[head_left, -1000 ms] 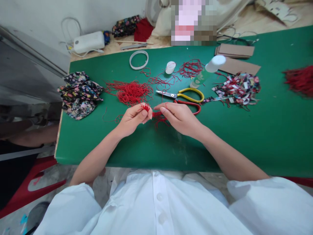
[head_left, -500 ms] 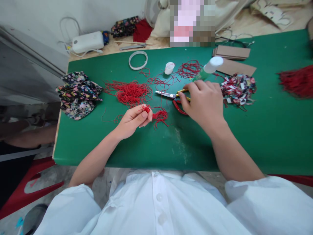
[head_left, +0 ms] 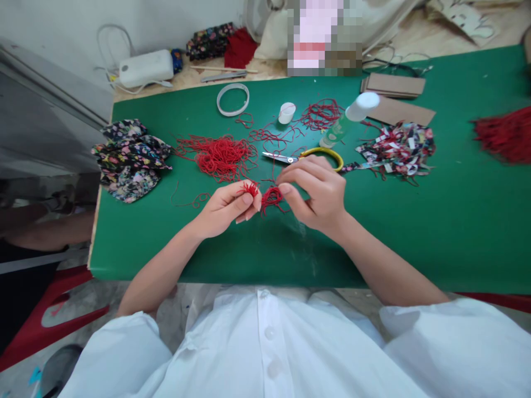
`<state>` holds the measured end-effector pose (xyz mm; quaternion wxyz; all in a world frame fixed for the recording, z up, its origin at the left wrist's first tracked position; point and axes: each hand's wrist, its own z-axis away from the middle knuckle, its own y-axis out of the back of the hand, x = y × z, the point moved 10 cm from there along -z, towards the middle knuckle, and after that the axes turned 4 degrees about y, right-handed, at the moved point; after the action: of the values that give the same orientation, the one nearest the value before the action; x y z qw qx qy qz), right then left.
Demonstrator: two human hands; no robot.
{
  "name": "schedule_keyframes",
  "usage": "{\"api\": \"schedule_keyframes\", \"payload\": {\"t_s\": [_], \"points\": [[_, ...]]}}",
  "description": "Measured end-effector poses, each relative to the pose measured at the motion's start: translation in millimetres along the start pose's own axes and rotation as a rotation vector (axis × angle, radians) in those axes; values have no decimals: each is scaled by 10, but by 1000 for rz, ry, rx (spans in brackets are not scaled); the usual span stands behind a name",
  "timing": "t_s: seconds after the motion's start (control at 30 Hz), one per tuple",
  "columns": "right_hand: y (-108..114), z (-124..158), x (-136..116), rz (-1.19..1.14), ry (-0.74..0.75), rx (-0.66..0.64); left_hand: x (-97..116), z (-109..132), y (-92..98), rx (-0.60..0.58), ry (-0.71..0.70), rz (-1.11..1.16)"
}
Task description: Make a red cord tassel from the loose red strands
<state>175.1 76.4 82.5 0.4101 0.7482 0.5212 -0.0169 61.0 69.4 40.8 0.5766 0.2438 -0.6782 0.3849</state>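
Note:
My left hand is closed around a small bundle of red yarn, whose short cut ends poke out above the thumb. To its right, just past the fingertips, a tuft of red strands shows against the table. My right hand hovers by that tuft, fingers curved and thumb slightly apart, with nothing visible in it. Behind its knuckles lie scissors with a yellow handle loop; the other loop is hidden by the hand. A loose pile of red yarn sits beyond my left hand.
Floral fabric lies at the left of the green table. A white tape ring, a white spool and a white-capped bottle stand farther back. Fabric scraps, cardboard strips and more red yarn are rightward.
My right hand has let go of the scissors, leaving them on the table, and moved left and nearer to the tuft beside my left hand. My left hand keeps its hold.

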Motion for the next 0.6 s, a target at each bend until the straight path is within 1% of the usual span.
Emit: {"api": "schedule_keyframes", "payload": {"t_s": [0.07, 0.13, 0.2, 0.23, 0.3, 0.43, 0.53, 0.6], "points": [[-135, 11, -15, -276, -76, -77, -28, -3, -26, -12, 29, 6], [-345, 66, -9, -573, -219, -204, -70, -4, -52, -25, 67, 21], [-532, 150, -8, -765, -359, -319, -111, -5, -62, -25, 98, 43], [-597, 185, -13, -810, -402, -365, -127, -4, -63, -22, 107, 54], [-665, 220, -13, -837, -438, -418, -148, -4, -60, -18, 112, 68], [-693, 228, 15, -848, -452, -447, -182, -8, -54, -19, 107, 112], [-708, 242, 33, -853, -468, -465, -210, -22, -22, 25, 114, 206], [-699, 243, 41, -848, -471, -455, -239, -33, -23, 50, 136, 295]]}}
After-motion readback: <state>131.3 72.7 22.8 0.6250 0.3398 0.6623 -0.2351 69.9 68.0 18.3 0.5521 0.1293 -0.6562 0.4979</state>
